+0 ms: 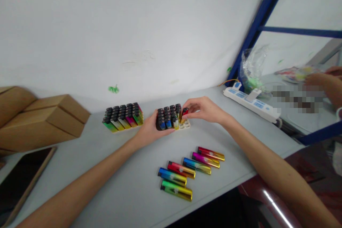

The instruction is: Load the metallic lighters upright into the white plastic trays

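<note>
A white lighter tray (186, 124) stands on the grey table, most of its holes filled with upright black-topped lighters (167, 114). My left hand (149, 128) is wrapped round the tray's left side and front, holding it. Between the thumb and fingers of my right hand (199, 108) is a red lighter (184, 112), upright over the tray's right end; whether it sits in a hole I cannot tell. A few holes show at the front right corner. Nearer the table's edge lie several loose metallic lighters (181, 171) in red, blue, purple and green fading to gold.
A second block of upright lighters (123, 115) stands to the left. Cardboard boxes (53, 119) and a dark flat panel (24, 181) lie farther left. At right are a power strip (251, 103), a blue metal frame (248, 42), a plastic bag (252, 67) and another person's hand (317, 80).
</note>
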`<state>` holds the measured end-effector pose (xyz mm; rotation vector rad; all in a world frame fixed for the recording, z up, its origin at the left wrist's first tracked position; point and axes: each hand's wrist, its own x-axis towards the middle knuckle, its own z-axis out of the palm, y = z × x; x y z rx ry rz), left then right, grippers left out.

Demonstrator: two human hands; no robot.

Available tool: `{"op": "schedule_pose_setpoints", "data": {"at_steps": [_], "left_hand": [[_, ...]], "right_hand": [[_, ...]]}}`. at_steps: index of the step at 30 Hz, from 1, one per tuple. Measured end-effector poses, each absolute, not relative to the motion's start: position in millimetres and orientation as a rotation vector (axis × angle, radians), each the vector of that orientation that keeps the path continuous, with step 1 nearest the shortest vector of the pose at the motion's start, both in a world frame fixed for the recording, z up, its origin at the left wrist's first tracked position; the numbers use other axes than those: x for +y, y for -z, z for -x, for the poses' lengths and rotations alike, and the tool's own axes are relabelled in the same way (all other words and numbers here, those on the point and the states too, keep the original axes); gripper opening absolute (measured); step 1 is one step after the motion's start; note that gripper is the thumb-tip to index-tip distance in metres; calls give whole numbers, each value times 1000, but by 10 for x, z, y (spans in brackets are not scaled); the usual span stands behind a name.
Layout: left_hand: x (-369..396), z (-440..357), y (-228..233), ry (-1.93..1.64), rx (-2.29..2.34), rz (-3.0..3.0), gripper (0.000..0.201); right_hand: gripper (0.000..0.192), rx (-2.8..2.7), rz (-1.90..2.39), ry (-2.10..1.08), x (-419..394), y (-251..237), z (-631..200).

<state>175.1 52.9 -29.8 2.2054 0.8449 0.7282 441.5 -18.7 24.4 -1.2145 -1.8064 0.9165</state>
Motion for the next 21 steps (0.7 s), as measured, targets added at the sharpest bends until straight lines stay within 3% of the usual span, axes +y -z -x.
{"op": "schedule_pose_setpoints", "data": {"at_steps": [7,12,21], "left_hand": [[525,-1752,301,-750,817,-2193,70],[521,-1752,304,-749,836,-2203,69],[528,-1750,307,-738,827,-2183,72]], "right_hand": [[35,-1878,1253,-860,-205,-248,-4350],[23,-2035,1296,-601,-238,-309,-4326],[38,-2023,1303,-571,-233,-265,-4340]]}}
